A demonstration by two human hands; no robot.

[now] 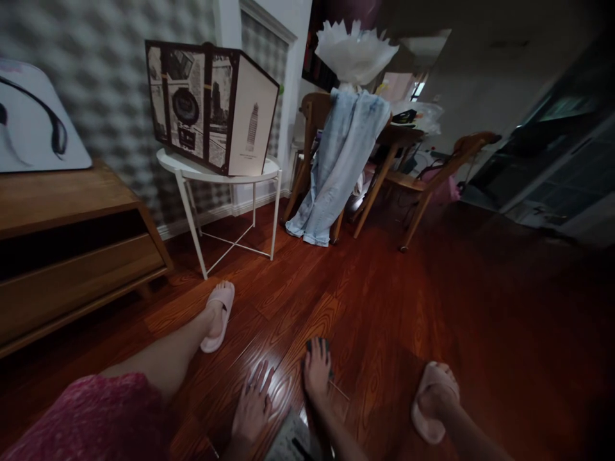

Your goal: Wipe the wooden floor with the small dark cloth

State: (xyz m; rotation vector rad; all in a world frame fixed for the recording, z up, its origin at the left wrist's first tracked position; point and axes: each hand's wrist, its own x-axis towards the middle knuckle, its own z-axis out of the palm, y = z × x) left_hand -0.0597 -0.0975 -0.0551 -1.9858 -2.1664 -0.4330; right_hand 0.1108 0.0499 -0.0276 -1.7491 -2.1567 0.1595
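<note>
My left hand reaches out low over the wooden floor with its fingers stretched and slightly apart, holding nothing. Just to its right, my right hand points forward with dark-painted nails and fingers held together. A thin pale stick juts from its right edge, so the hand seems to hold it. A grey patterned thing lies under both wrists at the bottom edge, mostly cut off. My legs stretch out on either side, each foot in a pink slipper.
A white round side table carrying a printed box stands ahead on the left. Beside it is a low wooden cabinet. Jeans hang over a wooden chair, with a table and another chair behind.
</note>
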